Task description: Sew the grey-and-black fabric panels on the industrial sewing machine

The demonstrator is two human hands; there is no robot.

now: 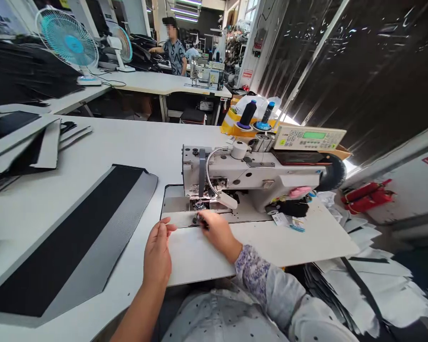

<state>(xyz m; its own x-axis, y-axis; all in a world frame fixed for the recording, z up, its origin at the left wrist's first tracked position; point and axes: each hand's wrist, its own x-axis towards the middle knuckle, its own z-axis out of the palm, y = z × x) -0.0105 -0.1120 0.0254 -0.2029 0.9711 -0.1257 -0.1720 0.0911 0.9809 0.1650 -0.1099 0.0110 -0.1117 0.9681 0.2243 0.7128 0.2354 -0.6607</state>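
A white industrial sewing machine (249, 173) stands on the white table (128, 142). My right hand (216, 231) rests just in front of its needle and presser foot (199, 205), fingers pinched on something small and dark that I cannot make out. My left hand (159, 251) lies on the table to the left of the needle plate, fingers together and curled, thumb pointing toward the right hand; nothing shows in it. A long black and grey fabric panel (74, 242) lies flat on the table to the left of both hands.
Stacked black and white panels (21, 142) lie at far left. Thread cones (248, 114) and a control box (308, 137) sit behind the machine. Cut pieces (364, 285) pile at the lower right. Fans (67, 40) and another person (174, 47) are at tables behind.
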